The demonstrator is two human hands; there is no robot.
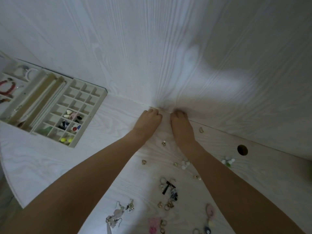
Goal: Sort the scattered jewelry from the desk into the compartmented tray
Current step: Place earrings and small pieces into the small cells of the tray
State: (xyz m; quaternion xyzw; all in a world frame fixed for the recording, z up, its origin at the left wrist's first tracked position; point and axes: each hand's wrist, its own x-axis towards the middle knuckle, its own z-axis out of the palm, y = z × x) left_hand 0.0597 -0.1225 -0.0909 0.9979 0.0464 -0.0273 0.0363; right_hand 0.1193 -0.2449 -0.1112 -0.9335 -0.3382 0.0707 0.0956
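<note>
My left hand and my right hand reach side by side to the desk's back edge where it meets the wall, fingers curled down; whether they hold anything is hidden. The compartmented tray lies at the left, several of its small cells holding colourful pieces such as yellow beads and a white heart. Scattered jewelry lies on the desk: a small gold charm between my wrists, a gold heart, a cluster of rings and dark pieces, hook earrings, pink pieces.
A white and green bead cluster lies at the right near a round cable hole in the desk. A small gold piece sits by the wall. A second tray section at far left holds a red bracelet.
</note>
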